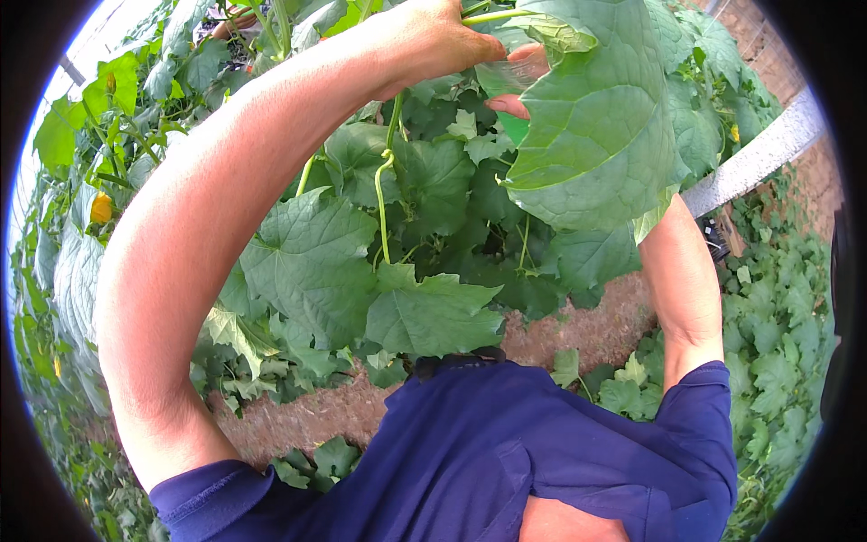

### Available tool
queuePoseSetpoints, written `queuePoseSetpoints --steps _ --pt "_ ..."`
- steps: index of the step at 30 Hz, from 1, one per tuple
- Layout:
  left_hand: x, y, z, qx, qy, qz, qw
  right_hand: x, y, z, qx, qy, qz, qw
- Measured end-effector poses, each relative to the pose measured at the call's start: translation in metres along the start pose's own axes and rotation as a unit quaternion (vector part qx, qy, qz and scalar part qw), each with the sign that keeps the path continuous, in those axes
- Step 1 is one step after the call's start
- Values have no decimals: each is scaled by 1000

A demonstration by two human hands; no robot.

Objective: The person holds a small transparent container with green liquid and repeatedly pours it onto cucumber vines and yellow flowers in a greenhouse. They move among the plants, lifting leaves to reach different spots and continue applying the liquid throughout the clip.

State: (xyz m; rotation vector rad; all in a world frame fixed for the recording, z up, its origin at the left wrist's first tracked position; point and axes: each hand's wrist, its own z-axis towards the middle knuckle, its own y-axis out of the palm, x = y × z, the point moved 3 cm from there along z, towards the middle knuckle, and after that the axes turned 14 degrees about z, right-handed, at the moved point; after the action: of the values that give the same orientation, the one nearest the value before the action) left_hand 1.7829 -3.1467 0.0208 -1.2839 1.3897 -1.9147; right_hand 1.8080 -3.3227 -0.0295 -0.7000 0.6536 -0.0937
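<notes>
My left hand (443, 44) is at the top of the view among vine stems, its thumb pointing right. Its fingertips are cut off by the upper edge, and its grip does not show. A pale green leaf stalk (498, 16) runs right from beside it. Most of my right hand (530, 64) is behind a large lobed vine leaf (596, 135); some fingertips and the thumb show. They hold a clear plastic film (504, 76), with a green piece (515, 127) below whose kind I cannot tell. Between my arms hangs a thin knotted vine stem (383, 196).
Broad leaves (311, 257) fill the space before my body. A pale, rough post (755, 152) slants at the right, with a dark object (714, 237) near its lower end. Bare soil (311, 417) runs below the foliage. A yellow flower (101, 207) is at the left.
</notes>
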Motion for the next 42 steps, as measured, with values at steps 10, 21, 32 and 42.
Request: queuePoseSetpoints --steps 10,21,32,42 --pt "-8 9 10 51 -184 99 977 2 4 -9 38 36 38 998" --pt "-5 3 -4 24 -206 86 974 2 8 2 -7 88 72 993" --pt "-42 6 10 122 -156 18 980 66 -6 -32 -53 33 -44 997" --pt "-100 34 45 -45 -113 -70 990 50 -38 -64 32 212 180 960"
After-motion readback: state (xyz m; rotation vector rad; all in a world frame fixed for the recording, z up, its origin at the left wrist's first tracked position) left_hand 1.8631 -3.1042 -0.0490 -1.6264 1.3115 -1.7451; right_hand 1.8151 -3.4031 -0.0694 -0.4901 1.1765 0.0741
